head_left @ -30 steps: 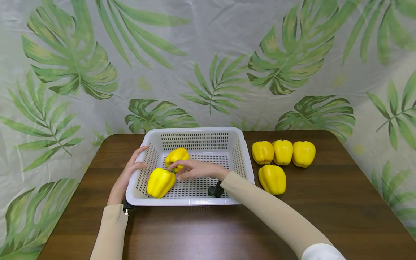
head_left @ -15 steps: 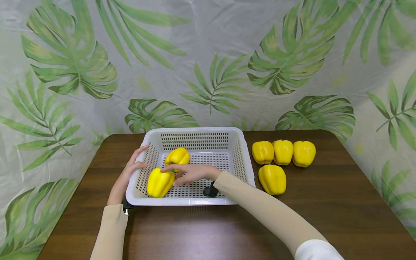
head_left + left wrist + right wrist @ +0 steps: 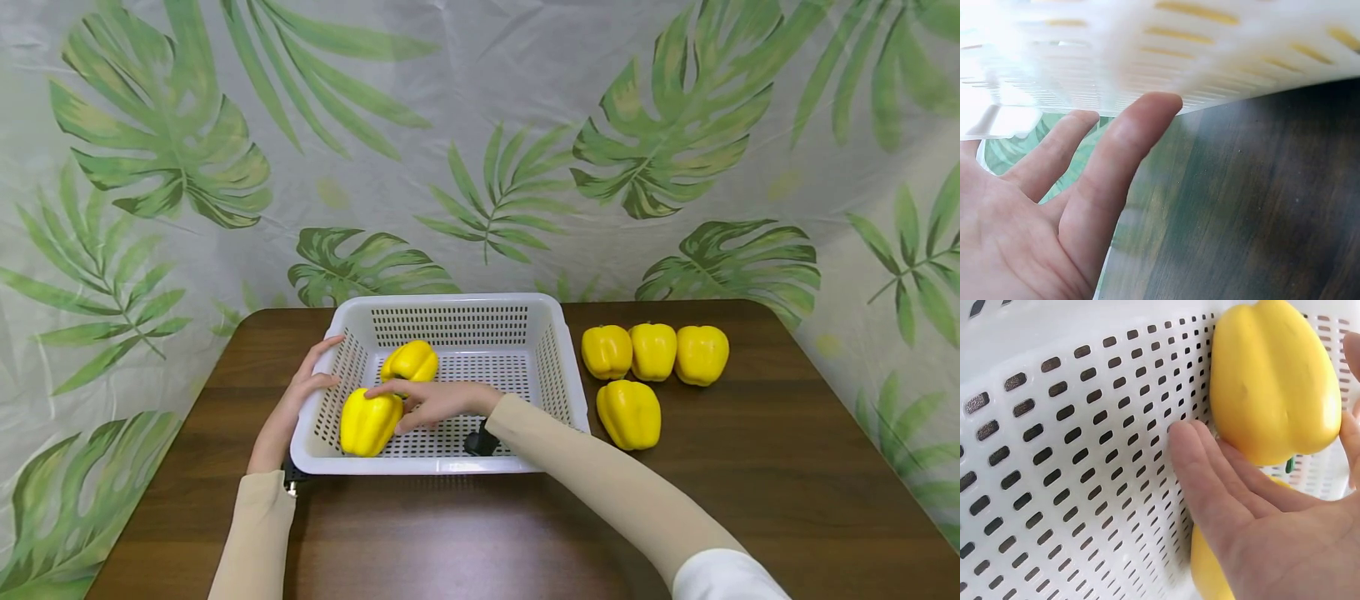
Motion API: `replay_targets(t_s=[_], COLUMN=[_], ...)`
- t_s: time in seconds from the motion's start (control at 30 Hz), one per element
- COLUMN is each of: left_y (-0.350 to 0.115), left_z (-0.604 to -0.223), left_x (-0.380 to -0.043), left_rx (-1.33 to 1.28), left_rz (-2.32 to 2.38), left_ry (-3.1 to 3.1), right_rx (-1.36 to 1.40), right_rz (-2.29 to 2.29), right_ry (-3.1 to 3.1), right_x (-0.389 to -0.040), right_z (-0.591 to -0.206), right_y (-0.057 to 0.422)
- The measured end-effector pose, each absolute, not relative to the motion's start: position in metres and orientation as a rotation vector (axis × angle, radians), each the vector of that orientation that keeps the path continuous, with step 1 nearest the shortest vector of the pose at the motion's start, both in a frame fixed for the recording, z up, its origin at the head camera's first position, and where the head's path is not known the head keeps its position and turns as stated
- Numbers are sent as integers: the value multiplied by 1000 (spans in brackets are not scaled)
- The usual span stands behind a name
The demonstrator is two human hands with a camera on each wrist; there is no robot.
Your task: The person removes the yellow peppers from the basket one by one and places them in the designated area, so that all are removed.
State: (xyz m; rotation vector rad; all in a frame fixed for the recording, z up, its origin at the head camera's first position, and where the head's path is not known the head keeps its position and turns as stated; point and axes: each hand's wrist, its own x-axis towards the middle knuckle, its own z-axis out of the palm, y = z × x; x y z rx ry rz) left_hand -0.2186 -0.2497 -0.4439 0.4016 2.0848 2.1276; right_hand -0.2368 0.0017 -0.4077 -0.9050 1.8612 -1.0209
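Note:
A white perforated plastic basket (image 3: 450, 467) stands on the wooden table with two yellow bell peppers in it. My left hand (image 3: 291, 402) touches the basket's left side from outside; in the left wrist view its thumb (image 3: 1116, 150) lies straight along the slotted wall. Inside the basket, my right hand (image 3: 444, 401) is at the front bell pepper (image 3: 367, 425), index finger on its top. In the right wrist view, extended fingers (image 3: 1204, 456) lie beside the stem end of this pepper (image 3: 1272, 381). The other bell pepper (image 3: 411, 361) lies just behind, partly covered by the right hand.
Right of the basket, three yellow bell peppers (image 3: 653, 352) stand in a row, with another bell pepper (image 3: 628, 415) in front of them. A dark camera (image 3: 481, 440) hangs under the right wrist. Leaf-printed cloth (image 3: 495, 150) rises behind the table (image 3: 465, 542).
My right hand has moved slightly left and toward me, its index finger passing from between the two peppers onto the front one. That pepper has shifted slightly; my left hand stays put.

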Motion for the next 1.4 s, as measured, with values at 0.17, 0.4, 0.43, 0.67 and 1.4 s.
replay_targets(t_s=[0.17,0.4,0.43,0.67,1.4], left_y=[-250,-250,-250,-249,-249], left_z=[-445,-445,-445,-443,-445], left_x=[-220,-219,-219,-218,-220], left_rx=[403,373,373,376,393], left_rz=[2125,2106,2106,2099,2158], left_ry=[2097,2103,2106,2108,2062], right_rx=[-933,-874,-867,-894,-910], right_rz=[-1113,-1192,-1198,-1200,-1403], right_ry=[1851,1833,1835,1882,1797], right_x=[-239,-238,-238,-238,-242], right_z=[-410,-407,-407,-403,-391], right_y=[3,4,5,10,32])
